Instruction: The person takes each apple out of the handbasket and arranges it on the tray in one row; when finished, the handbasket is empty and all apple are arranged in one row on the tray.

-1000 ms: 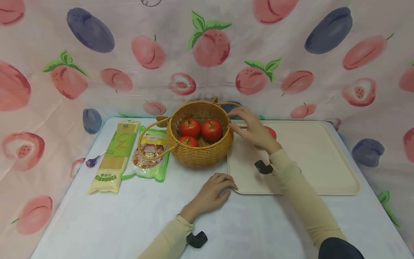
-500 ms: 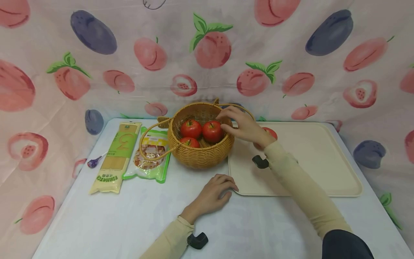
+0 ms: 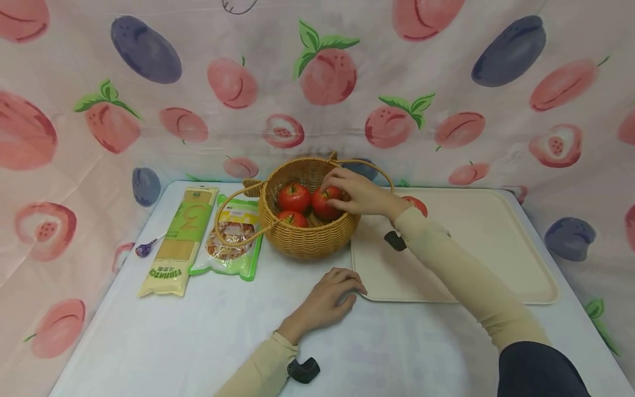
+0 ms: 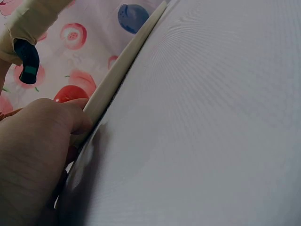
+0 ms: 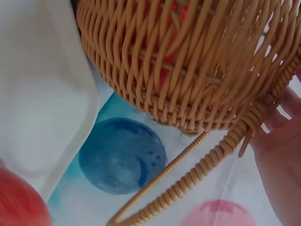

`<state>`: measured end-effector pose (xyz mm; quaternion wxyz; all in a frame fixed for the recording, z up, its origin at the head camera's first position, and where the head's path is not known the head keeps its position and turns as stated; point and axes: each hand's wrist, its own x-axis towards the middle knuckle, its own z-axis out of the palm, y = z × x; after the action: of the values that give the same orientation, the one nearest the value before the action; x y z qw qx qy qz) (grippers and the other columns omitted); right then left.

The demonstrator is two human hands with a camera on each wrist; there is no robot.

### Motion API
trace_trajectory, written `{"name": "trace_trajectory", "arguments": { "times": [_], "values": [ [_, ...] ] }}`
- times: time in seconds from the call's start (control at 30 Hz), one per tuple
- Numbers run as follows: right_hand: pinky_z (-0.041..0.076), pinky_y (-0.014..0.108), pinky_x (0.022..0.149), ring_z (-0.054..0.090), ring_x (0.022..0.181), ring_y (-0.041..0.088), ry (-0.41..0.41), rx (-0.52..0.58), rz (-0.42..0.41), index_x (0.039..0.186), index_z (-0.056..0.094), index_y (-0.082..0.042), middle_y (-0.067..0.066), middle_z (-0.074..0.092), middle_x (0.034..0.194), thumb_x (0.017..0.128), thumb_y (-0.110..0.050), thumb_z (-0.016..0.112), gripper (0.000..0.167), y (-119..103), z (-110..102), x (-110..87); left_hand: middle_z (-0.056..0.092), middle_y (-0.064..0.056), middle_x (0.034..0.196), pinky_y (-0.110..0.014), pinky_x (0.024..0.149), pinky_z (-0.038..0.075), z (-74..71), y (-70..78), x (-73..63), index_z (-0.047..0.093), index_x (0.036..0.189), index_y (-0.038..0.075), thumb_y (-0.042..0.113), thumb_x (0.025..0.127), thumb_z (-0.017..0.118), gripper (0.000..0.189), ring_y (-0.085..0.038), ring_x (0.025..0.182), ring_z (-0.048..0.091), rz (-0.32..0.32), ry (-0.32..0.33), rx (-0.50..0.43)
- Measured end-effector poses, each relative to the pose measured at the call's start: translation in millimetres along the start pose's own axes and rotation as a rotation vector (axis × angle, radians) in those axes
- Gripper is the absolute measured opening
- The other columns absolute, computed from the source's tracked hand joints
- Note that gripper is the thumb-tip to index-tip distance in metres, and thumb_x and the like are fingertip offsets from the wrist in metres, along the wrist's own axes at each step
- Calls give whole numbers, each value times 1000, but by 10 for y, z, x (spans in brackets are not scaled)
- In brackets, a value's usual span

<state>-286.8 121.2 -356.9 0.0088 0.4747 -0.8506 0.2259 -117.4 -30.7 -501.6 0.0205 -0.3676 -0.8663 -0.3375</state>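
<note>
A round wicker basket (image 3: pixel 310 242) with looped handles holds red apples. My right hand (image 3: pixel 364 194) reaches over its right rim, fingers and thumb curled about the right-hand apple (image 3: pixel 321 207). Two other apples, one behind (image 3: pixel 294 197) and one in front (image 3: pixel 295 218), lie to its left. Through the weave in the right wrist view, red fruit shows; the right hand (image 5: pixel 282 150) appears at that view's edge, its fingertips hidden. My left hand (image 3: pixel 322 300) rests palm down on the table, fingertips touching the near left corner of the beige tray (image 3: pixel 476 248).
Another red apple (image 3: pixel 415 205) lies at the tray's back left, partly behind the right forearm. Left of the basket are a green-edged food bag (image 3: pixel 228 242), a long pasta packet (image 3: pixel 181 237) and a purple-wrapped lollipop (image 3: pixel 144 250). Fruit-printed cloth (image 3: pixel 317 121) hangs behind.
My right hand has moved left from outside the basket's right rim, over it and onto the right-hand apple. The left hand stays by the tray corner.
</note>
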Motion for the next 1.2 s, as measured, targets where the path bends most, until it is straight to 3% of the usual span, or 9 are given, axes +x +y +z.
{"name": "trace_trajectory", "arguments": {
  "times": [0.3,0.57,0.77,0.97,1.2],
  "values": [
    [46,40,93,53,109,23,-123,-65,31,110,62,-10,6,55,115,89,-20,64,23,27,-29,165,54,12,119,-31,103,39,-13,-18,10,63,109,31,17,93,53,23,-7,120,44,12,3,0],
    [43,40,88,47,105,24,-323,-117,100,118,60,-12,8,52,117,88,-17,64,30,5,-29,299,54,12,119,-29,104,39,9,-19,8,63,108,30,17,93,53,22,-6,119,44,4,-2,-13],
    [43,41,91,44,112,26,-460,-173,159,123,58,-17,8,46,128,87,-16,67,37,-28,-33,365,55,12,120,-29,103,40,0,-12,-12,63,108,31,17,94,53,22,-7,120,44,6,3,-10],
    [42,45,99,40,124,30,-533,-248,168,129,55,-20,9,39,139,86,-17,67,45,-48,-3,459,54,13,120,-29,103,40,-16,-21,-27,63,108,31,17,94,53,22,-6,120,44,3,4,-9],
    [41,49,101,43,126,34,-595,-307,179,131,55,-25,10,40,140,86,-7,64,50,-11,103,532,54,13,120,-28,103,39,7,-16,-9,63,108,30,17,93,53,22,-5,120,44,18,14,-15]
  ]
}}
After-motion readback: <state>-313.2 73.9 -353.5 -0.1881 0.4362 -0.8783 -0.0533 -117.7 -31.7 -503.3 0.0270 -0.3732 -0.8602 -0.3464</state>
